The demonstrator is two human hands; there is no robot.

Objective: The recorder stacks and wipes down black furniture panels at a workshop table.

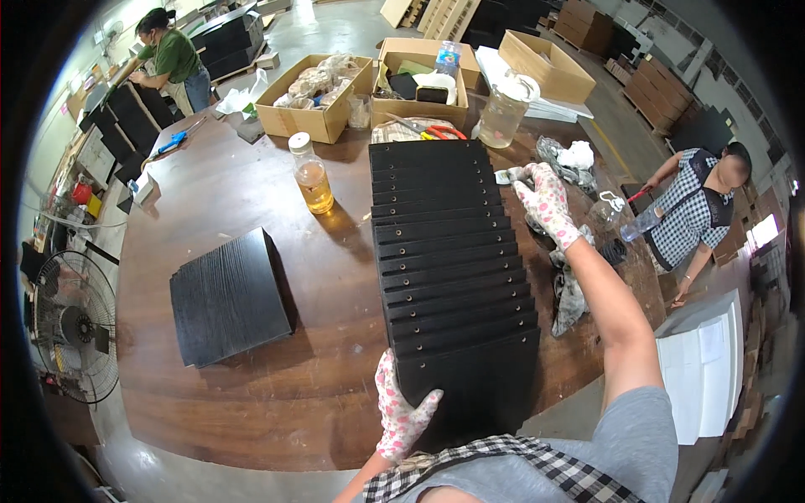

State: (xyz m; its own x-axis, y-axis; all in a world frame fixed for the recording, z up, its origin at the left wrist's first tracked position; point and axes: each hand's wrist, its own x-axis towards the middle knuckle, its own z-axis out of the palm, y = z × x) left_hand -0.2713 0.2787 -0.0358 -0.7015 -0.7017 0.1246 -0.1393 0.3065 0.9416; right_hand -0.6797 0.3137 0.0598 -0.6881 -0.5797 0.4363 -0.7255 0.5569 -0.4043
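Observation:
A long row of overlapping black panels (457, 268), each with small holes near its edges, runs across the table toward me. My left hand (402, 408), in a white glove with pink flowers, lies at the near left edge of the row, thumb spread from the fingers. Beside the far right edge of the row, my right hand (547, 201), gloved alike, has its fingers curled round a small whitish cloth (506, 176). Its part inside the fingers is hidden. To the left sits a separate stack of black panels (231, 298).
A bottle of amber liquid (314, 180) stands left of the row. Open cardboard boxes (314, 126), red-handled pliers (443, 132) and a clear jug (503, 113) are at the back. Stained rags (570, 293) lie on the right, near a co-worker (692, 201). A fan (75, 327) stands left.

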